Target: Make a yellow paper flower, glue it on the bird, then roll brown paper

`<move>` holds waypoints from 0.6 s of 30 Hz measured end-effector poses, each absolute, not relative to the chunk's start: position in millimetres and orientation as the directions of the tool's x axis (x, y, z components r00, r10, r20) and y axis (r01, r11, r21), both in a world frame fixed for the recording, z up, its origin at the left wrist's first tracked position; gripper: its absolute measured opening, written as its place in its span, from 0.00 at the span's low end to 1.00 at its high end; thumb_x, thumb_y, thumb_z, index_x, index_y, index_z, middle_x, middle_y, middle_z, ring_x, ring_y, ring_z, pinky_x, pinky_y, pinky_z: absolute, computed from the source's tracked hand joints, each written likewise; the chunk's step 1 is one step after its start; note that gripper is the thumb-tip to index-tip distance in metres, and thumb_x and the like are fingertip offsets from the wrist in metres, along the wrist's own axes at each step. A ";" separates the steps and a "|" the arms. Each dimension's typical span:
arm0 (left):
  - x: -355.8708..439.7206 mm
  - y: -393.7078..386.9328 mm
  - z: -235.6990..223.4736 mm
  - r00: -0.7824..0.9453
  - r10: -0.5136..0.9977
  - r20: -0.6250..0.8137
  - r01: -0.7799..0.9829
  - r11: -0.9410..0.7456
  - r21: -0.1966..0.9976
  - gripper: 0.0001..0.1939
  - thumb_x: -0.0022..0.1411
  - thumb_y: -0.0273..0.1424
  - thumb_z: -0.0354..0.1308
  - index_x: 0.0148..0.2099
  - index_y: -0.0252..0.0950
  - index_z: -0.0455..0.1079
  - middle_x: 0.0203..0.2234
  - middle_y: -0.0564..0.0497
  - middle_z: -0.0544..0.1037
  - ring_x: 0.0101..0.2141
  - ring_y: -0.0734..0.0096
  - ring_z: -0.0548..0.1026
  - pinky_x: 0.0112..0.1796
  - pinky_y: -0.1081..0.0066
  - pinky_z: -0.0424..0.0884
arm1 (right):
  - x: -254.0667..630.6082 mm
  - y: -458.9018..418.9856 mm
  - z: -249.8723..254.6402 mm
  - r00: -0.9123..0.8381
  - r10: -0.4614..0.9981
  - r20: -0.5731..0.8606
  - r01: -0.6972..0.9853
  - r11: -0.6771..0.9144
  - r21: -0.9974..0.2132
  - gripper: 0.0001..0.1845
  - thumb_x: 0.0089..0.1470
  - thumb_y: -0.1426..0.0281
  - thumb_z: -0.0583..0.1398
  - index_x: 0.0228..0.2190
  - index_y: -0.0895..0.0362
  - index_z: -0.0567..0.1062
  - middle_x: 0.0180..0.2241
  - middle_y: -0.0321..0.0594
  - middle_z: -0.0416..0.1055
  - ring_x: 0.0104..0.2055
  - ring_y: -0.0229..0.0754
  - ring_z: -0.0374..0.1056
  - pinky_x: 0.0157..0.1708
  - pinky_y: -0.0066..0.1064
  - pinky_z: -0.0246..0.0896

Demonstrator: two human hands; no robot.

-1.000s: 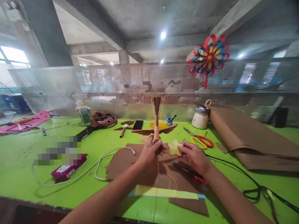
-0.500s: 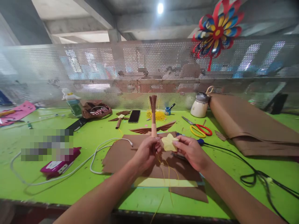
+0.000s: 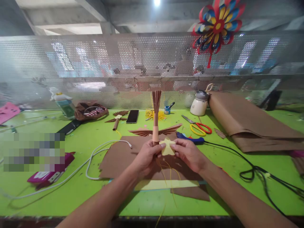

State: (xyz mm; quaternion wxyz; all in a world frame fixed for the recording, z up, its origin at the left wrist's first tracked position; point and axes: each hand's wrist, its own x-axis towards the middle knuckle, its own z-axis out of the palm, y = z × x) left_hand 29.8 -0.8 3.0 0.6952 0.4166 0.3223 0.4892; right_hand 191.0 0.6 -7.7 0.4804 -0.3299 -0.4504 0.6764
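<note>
My left hand [image 3: 146, 155] is closed around the lower end of a brown paper figure [image 3: 155, 133], a rolled tube with pleated fans on top and at the sides. Its thumb also touches a pale yellow paper star [image 3: 168, 147]. Pinched in my right hand [image 3: 191, 155] is the star's right edge, right beside the tube. Yellow threads [image 3: 170, 177] dangle below my hands over a brown sheet [image 3: 118, 158]. Behind my right hand lies a blue-handled tool [image 3: 190, 138], likely a glue gun, with a black cord.
Scissors [image 3: 197, 128] and a white jar [image 3: 199, 104] lie to the right, near folded brown paper [image 3: 244, 120]. At the back are a phone [image 3: 132, 117], a similar paper figure [image 3: 116, 122] and yellow shreds [image 3: 154, 114]. A white cable [image 3: 89, 164] and purple power strip [image 3: 52, 172] sit left.
My right hand has moved left with the star, which now sits closer to the tube and under my left thumb. The camera view has shifted slightly, showing more of the blue-handled tool.
</note>
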 end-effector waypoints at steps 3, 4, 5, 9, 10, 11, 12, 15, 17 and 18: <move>27.7 1.3 2.7 0.292 0.955 -0.042 -0.407 0.164 0.899 0.10 0.50 0.29 0.64 0.29 0.30 0.65 0.17 0.58 0.63 0.17 0.87 0.57 0.17 0.83 0.55 | 190.7 1.6 -8.6 -0.335 0.942 0.006 -0.350 -0.119 -0.929 0.11 0.45 0.64 0.64 0.26 0.60 0.73 0.24 0.35 0.67 0.25 0.32 0.61 0.25 0.25 0.57; 26.2 2.8 3.0 0.280 0.959 -0.040 -0.405 0.156 0.901 0.10 0.49 0.29 0.64 0.29 0.30 0.64 0.17 0.58 0.63 0.17 0.87 0.57 0.17 0.84 0.55 | 191.9 3.0 -8.3 -0.326 0.945 0.013 -0.345 -0.106 -0.933 0.11 0.46 0.64 0.64 0.26 0.60 0.72 0.24 0.35 0.67 0.25 0.32 0.61 0.25 0.25 0.57; 24.4 4.7 3.5 0.266 0.963 -0.036 -0.407 0.146 0.902 0.11 0.49 0.29 0.64 0.28 0.30 0.64 0.17 0.58 0.62 0.17 0.87 0.57 0.17 0.84 0.54 | 194.0 5.2 -7.5 -0.299 0.954 0.021 -0.337 -0.085 -0.938 0.12 0.46 0.63 0.64 0.25 0.60 0.72 0.23 0.35 0.67 0.25 0.32 0.61 0.25 0.25 0.57; 14.1 14.7 9.2 0.183 0.983 -0.007 -0.438 0.088 0.895 0.11 0.48 0.27 0.65 0.30 0.31 0.64 0.17 0.59 0.61 0.16 0.87 0.56 0.16 0.84 0.53 | 215.2 19.4 2.1 -0.040 0.996 0.084 -0.293 0.069 -0.954 0.13 0.42 0.62 0.66 0.24 0.60 0.73 0.23 0.36 0.69 0.25 0.33 0.63 0.26 0.26 0.58; 11.4 17.2 11.4 0.154 0.988 0.003 -0.449 0.067 0.891 0.12 0.47 0.27 0.65 0.31 0.31 0.64 0.18 0.59 0.61 0.16 0.88 0.56 0.16 0.84 0.53 | 223.3 23.7 6.0 0.030 0.994 0.107 -0.294 0.111 -0.949 0.13 0.41 0.62 0.66 0.24 0.59 0.74 0.23 0.36 0.69 0.24 0.33 0.63 0.25 0.26 0.58; 8.9 19.4 13.4 0.125 0.992 0.012 -0.459 0.047 0.887 0.13 0.46 0.26 0.65 0.31 0.31 0.63 0.18 0.60 0.61 0.16 0.88 0.56 0.16 0.84 0.53 | 231.9 27.8 10.4 0.086 0.988 0.126 -0.303 0.147 -0.942 0.13 0.40 0.63 0.66 0.24 0.59 0.74 0.23 0.37 0.69 0.24 0.34 0.63 0.25 0.26 0.58; 6.6 21.3 15.2 0.095 0.995 0.020 -0.468 0.027 0.883 0.13 0.45 0.26 0.65 0.31 0.31 0.63 0.18 0.60 0.61 0.16 0.88 0.56 0.16 0.84 0.53 | 240.7 31.9 14.9 0.135 0.979 0.153 -0.296 0.187 -0.937 0.13 0.39 0.63 0.67 0.24 0.59 0.74 0.23 0.37 0.69 0.25 0.34 0.64 0.25 0.26 0.58; 2.6 25.0 17.4 0.041 0.999 0.031 -0.485 -0.008 0.875 0.14 0.45 0.25 0.65 0.31 0.32 0.62 0.18 0.60 0.62 0.16 0.87 0.57 0.16 0.84 0.54 | 264.9 44.7 25.5 0.185 0.958 0.217 -0.159 0.247 -0.956 0.13 0.39 0.62 0.66 0.24 0.59 0.74 0.22 0.37 0.69 0.24 0.35 0.64 0.26 0.28 0.59; 2.4 25.8 15.8 0.043 0.999 0.019 -0.477 0.004 0.879 0.14 0.44 0.26 0.65 0.30 0.32 0.62 0.18 0.59 0.62 0.16 0.87 0.57 0.15 0.84 0.54 | 278.0 54.1 27.3 0.145 0.960 0.237 0.052 0.232 -0.971 0.13 0.41 0.61 0.64 0.24 0.59 0.74 0.22 0.38 0.69 0.24 0.36 0.64 0.27 0.30 0.58; 3.0 25.9 14.6 0.052 0.999 0.003 -0.469 0.022 0.883 0.14 0.44 0.26 0.65 0.29 0.31 0.62 0.17 0.60 0.62 0.15 0.87 0.57 0.15 0.84 0.53 | 283.7 58.9 26.1 0.124 0.958 0.257 0.206 0.229 -0.951 0.12 0.42 0.62 0.63 0.24 0.59 0.74 0.22 0.38 0.70 0.24 0.37 0.64 0.27 0.31 0.59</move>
